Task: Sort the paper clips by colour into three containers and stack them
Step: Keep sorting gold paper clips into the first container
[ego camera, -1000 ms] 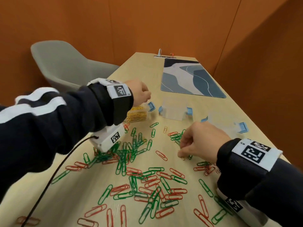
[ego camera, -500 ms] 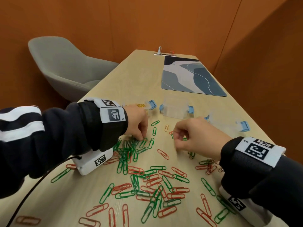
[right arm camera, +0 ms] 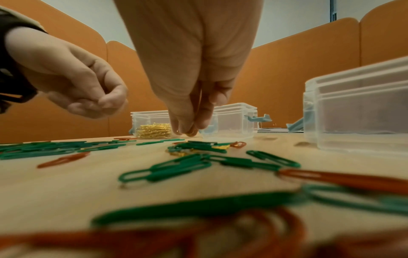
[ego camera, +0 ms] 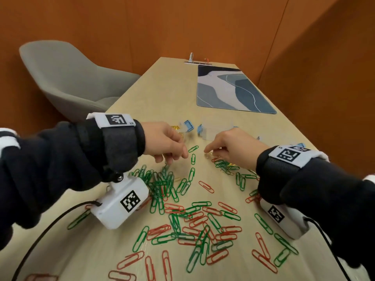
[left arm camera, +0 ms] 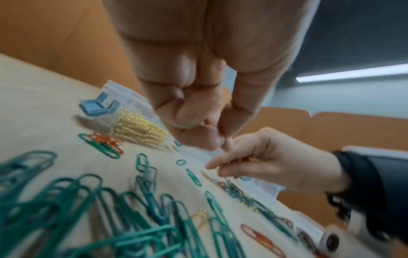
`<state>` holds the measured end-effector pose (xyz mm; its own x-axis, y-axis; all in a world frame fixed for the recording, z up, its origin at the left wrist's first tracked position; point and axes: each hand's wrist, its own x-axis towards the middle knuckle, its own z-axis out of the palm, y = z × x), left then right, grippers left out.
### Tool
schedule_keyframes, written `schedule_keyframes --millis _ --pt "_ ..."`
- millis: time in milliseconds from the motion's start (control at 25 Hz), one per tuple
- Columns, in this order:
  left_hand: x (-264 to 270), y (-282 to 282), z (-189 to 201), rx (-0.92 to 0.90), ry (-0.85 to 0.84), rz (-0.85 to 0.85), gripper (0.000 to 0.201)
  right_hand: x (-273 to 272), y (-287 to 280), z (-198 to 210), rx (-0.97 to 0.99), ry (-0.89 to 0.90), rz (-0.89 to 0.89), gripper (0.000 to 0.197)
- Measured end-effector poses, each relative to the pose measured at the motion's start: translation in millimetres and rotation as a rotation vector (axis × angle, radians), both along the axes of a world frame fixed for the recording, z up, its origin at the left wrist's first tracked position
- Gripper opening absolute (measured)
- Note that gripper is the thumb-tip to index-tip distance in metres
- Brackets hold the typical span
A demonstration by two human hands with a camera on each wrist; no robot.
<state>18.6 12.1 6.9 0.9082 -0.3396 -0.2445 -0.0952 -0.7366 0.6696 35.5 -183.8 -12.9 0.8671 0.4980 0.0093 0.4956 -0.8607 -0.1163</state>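
A long pale wooden table (ego camera: 129, 110) runs away from the person, with a grey chair (ego camera: 67, 78) at its far left and a blue-grey patterned mat (ego camera: 229, 92) on its far right. Three clear containers with blue latches stand in a row across the middle: the left container (right arm camera: 152, 125) holds a heap of gold paper clips (left arm camera: 139, 129), the middle container (right arm camera: 234, 122) looks empty, and the right container (right arm camera: 357, 108) sits nearest the right edge, also with no clips visible in it.

The left hand (ego camera: 164, 142) hovers just above the green pile near the left container, its fingers curled and fingertip pressed against thumb (whether a clip is caught between them cannot be told, the wrist view is blurred). The right hand (ego camera: 233, 151) is lowered near the middle container, its fingers (right arm camera: 185, 120) brought together in a pinch on a few small gold clips (right arm camera: 190, 132) just above the table.

Green paper clips (ego camera: 160, 179) and red paper clips (ego camera: 205, 218) lie scattered over the near half of the table, dozens of each and too tangled to count, thickest in a green cluster under the left wrist. A few loose gold ones (right arm camera: 181, 153) lie among the green under the right hand.
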Motion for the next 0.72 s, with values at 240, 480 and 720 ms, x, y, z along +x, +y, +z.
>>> schedule_keyframes --millis 240,480,720 --pt "-9.1 -8.4 -8.9 0.348 -0.118 -0.232 0.016 4.0 1.3 -1.7 -0.004 0.038 -0.032 0.021" --pt "-13.8 -13.7 -8.6 0.44 -0.14 -0.253 0.012 4.8 0.7 -4.1 0.002 0.126 -0.09 0.016" --pt "-22.3 -15.8 -11.9 0.492 -0.164 -0.269 0.015 1.3 0.6 -4.9 -0.098 0.195 -0.046 0.009"
